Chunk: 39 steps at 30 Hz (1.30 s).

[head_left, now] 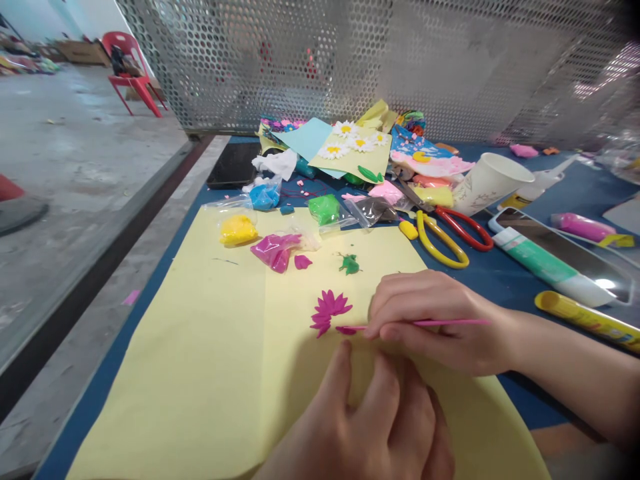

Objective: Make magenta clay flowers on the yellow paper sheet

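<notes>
Right hand (430,321): pinching a pink stick (445,323) against a magenta clay petal (347,330)
Left hand (380,417): spread on yellow paper (200,353), wrist cut off by frame

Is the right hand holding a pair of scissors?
No, the right hand pinches a thin pink stick with a magenta clay petal at its tip.

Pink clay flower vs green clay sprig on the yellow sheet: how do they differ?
The pink clay flower is clearly larger than the green clay sprig. The flower has many pointed petals fanning out; the sprig is a small, irregular leaf shape. The flower lies beside the right hand; the sprig lies farther away. Both lie flat on the yellow paper.
</notes>
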{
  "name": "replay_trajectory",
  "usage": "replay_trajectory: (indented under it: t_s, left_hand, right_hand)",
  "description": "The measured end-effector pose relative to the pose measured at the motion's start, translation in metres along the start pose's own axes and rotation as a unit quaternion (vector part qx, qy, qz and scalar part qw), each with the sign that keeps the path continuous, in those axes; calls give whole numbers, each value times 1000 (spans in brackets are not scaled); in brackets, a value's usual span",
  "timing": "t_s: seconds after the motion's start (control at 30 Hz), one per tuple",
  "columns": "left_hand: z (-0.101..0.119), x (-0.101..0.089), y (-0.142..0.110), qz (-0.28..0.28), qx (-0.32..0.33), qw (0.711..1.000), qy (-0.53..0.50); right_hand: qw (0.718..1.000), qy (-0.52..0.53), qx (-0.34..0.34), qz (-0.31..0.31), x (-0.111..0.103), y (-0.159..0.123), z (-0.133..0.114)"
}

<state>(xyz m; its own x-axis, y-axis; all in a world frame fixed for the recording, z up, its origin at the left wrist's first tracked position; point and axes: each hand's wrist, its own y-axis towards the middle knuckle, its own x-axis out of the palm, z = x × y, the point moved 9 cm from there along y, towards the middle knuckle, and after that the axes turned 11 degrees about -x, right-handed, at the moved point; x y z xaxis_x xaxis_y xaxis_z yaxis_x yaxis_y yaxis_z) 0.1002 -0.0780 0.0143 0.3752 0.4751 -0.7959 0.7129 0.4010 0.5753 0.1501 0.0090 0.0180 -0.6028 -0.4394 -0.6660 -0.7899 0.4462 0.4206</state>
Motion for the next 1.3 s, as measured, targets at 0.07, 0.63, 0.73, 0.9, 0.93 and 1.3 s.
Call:
replay_trajectory:
  t_s: [0.07,0.63,0.73,0.9,0.93,1.3]
  left_hand:
    - [0,0,0,1,-1,1000,0]
    - [1,1,-1,-8,6,1000,-16]
    - [1,1,-2,-10,5,1000,-18]
    - [0,0,-1,-8,0,1000,-14]
    - [1,0,-1,-9,2,1000,-14]
    - [0,1,-4,-14,3,1000,-16]
  right_hand:
    - [1000,-1,0,1,0,0,0]
    - [1000,0,-17,0,2,1,-2]
    - [1000,-4,-21,5,1,2,-1]
    - [1000,-14,-7,1,2,1,2]
    - [1000,-12,-7,2,2,1,2]
    - [1000,-3,30,1,-1,0,9]
